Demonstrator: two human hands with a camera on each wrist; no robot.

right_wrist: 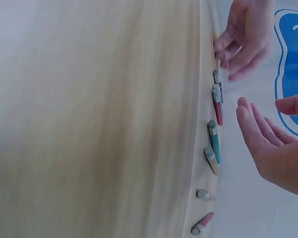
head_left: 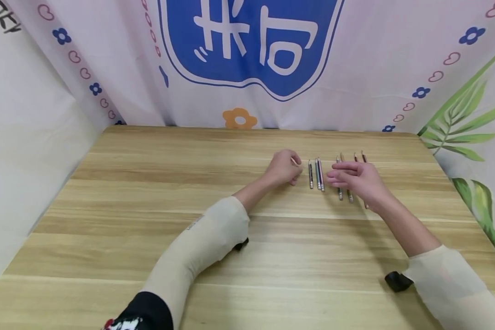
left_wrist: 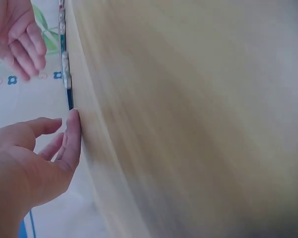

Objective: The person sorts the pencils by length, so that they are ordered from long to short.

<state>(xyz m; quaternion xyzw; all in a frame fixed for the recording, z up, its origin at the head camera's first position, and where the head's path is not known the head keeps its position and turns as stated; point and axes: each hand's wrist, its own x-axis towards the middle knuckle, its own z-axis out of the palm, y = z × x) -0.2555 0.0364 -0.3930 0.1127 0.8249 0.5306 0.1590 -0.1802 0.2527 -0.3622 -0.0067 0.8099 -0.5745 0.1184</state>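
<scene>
Landmark: row of pencils on wooden table, far-right part. Left hand just left of the row, fingers loosely curled, a thin stick by its knuckles; whether it's gripped, can't tell. Right hand over the row's right pencils, fingers straight, holding nothing.

Both arms reach forward from the near edge toward the middle of the surface, each forearm covered by a pale sleeve. The left arm bends at the elbow and angles to the right, its forearm lying low. The left hand rests with its fingers loosely curled, holding nothing. The right hand hovers just to its right, palm turned leftward, fingers straight and relaxed, thumb apart, its grip empty.
</scene>
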